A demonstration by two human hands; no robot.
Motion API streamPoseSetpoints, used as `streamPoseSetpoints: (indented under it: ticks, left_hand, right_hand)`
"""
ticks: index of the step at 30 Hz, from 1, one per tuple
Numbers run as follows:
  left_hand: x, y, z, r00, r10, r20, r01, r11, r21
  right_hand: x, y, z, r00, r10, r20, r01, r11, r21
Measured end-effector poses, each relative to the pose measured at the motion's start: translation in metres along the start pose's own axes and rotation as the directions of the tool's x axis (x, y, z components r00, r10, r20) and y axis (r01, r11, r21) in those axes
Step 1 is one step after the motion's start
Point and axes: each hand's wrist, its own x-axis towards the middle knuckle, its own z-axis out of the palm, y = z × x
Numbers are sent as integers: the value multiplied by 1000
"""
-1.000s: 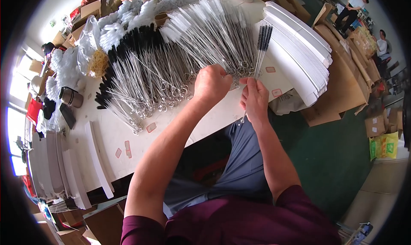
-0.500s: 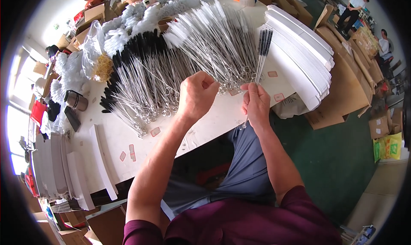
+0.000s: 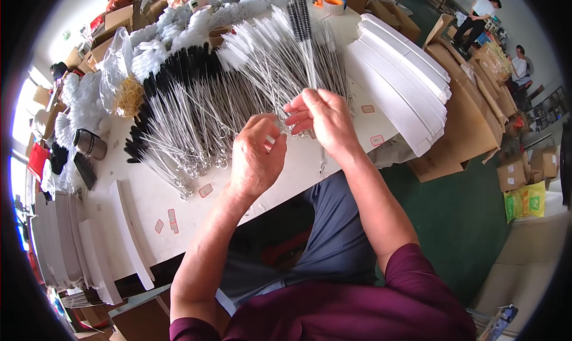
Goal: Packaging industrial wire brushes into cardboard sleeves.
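Note:
My right hand point(image 3: 329, 125) grips a few thin wire brushes with black bristles point(image 3: 300, 22). Their bristled ends point away from me, and a wire end hangs below the hand; some of its fingers extend toward the left. Beside it, my left hand point(image 3: 257, 157) is half curled, with a gap between thumb and fingers and nothing visible in it. Just beyond both hands lies a thick pile of white-bristled wire brushes point(image 3: 256, 43), their looped ends toward me. Left of that is a row of black-bristled brushes point(image 3: 190, 67), also with looped wire ends.
White folded card strips point(image 3: 396, 78) are stacked on the table's right, beside brown cardboard point(image 3: 465, 120). More white strips point(image 3: 59, 239) stand at the left. A tumbler point(image 3: 90, 143), a tape roll point(image 3: 333, 6) and bundled white brushes point(image 3: 173, 25) lie around. Other people are in the background.
My right hand has moved left and slightly away with the black-bristled brushes, which now overlap the white pile. My left hand has come nearer to me, its thumb and fingers loosened apart.

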Motion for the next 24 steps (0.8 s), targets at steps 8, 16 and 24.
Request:
streamPoseSetpoints:
  ticks: [8,16,24]
  left_hand:
    - [-9,7,9,1000,-11,-10,11,1000,12]
    - [-37,17,3,992,128,3,-128,989,72]
    - [-65,58,-41,996,83,-30,-80,994,77]
  right_hand:
    - [23,41,-8,1000,7,-14,-11,944,-330]
    - [38,39,4,995,79,-61,-84,993,-85]
    - [60,59,3,981,57,-188,-25,986,167]
